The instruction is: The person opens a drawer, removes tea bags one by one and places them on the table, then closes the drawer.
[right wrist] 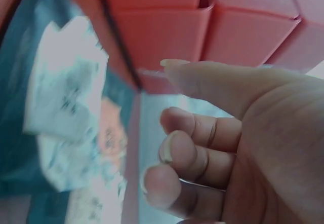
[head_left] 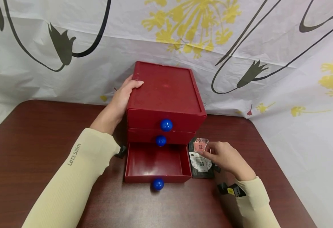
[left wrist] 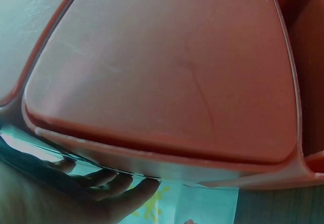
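Note:
A red drawer unit (head_left: 163, 88) with blue knobs stands on the table, its bottom drawer (head_left: 155, 163) pulled out and empty. My left hand (head_left: 122, 96) holds the unit's rear left edge, thumb on top; in the left wrist view its fingers (left wrist: 136, 196) reach behind the edge. To the right of the drawer lie flat dark packets or cards, one with a white label (head_left: 202, 164), another with a pink label (head_left: 199, 147). Just over the pink label hovers my right hand (head_left: 226, 156). Its fingers (right wrist: 174, 148) are loosely bent, apart from the thumb, with nothing seen between them.
The unit's upper two drawers are closed, with blue knobs (head_left: 166, 125) facing front. Behind the dark wooden table (head_left: 41, 152) hangs a white cloth (head_left: 112, 76) with plant prints. Dark straps with small devices (head_left: 236, 190) sit at the wrists.

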Demonstrator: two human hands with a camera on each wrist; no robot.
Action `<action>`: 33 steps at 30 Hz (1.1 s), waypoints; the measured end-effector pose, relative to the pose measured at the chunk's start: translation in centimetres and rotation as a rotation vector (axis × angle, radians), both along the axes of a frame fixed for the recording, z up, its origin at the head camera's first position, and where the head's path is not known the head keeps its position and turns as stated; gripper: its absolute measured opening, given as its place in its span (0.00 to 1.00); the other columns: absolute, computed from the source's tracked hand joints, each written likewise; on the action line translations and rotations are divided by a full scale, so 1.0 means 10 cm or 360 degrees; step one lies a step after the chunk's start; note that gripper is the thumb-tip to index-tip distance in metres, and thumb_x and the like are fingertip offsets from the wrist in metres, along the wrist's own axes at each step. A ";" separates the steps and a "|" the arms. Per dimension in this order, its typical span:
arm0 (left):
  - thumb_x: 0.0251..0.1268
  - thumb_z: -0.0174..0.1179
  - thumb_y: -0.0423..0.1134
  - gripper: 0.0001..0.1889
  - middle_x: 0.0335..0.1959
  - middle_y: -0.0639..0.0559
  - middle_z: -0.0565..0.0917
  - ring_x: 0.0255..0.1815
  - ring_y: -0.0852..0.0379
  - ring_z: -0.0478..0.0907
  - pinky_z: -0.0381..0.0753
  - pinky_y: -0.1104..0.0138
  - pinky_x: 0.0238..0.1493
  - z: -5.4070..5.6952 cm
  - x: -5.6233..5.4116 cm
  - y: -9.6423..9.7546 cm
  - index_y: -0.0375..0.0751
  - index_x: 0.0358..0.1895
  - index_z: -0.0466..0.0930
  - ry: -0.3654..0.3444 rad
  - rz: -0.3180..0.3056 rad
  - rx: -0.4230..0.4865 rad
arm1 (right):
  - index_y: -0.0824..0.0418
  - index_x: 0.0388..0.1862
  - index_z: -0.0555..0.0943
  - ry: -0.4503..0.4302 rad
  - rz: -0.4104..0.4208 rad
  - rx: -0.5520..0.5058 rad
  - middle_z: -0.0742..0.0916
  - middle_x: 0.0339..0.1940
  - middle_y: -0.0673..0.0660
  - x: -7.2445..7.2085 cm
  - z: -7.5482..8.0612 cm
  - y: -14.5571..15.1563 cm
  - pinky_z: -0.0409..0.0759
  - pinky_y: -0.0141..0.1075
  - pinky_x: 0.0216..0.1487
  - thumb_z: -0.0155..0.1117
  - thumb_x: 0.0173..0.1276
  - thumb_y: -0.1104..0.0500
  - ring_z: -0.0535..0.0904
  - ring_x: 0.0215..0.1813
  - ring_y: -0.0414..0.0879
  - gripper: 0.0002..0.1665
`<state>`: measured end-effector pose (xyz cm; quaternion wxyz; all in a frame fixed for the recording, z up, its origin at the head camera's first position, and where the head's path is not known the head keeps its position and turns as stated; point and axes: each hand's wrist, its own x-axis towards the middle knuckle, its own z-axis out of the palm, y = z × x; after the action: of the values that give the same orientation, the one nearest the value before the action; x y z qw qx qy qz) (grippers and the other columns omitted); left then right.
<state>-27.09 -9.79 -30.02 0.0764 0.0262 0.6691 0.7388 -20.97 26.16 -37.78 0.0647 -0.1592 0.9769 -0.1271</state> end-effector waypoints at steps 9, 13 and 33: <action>0.73 0.44 0.51 0.38 0.80 0.50 0.58 0.74 0.50 0.62 0.57 0.55 0.78 0.00 -0.01 0.00 0.64 0.83 0.39 -0.0005 0.0008 0.0011 | 0.46 0.21 0.75 0.0073 0.0132 -0.0099 0.69 0.13 0.42 0.20 0.20 -0.19 0.64 0.30 0.23 0.66 0.70 0.42 0.63 0.18 0.34 0.20; 0.73 0.44 0.51 0.38 0.79 0.50 0.58 0.73 0.50 0.62 0.58 0.55 0.78 -0.01 0.00 0.00 0.64 0.83 0.40 -0.0004 0.0010 0.0019 | 0.46 0.20 0.74 0.0083 0.0165 -0.0138 0.68 0.12 0.41 0.27 0.27 -0.24 0.63 0.29 0.23 0.67 0.69 0.42 0.61 0.18 0.32 0.20; 0.72 0.44 0.51 0.38 0.79 0.50 0.59 0.73 0.51 0.62 0.58 0.56 0.77 -0.02 0.00 0.01 0.64 0.83 0.40 -0.0006 0.0026 0.0022 | 0.39 0.19 0.74 0.0325 0.0432 -0.0132 0.69 0.13 0.32 0.54 0.36 -0.53 0.67 0.26 0.26 0.71 0.66 0.43 0.65 0.23 0.29 0.18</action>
<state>-27.13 -9.73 -30.19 0.0714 0.0200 0.6641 0.7440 -15.52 20.88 -34.15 -0.0249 -0.3044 0.9418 -0.1405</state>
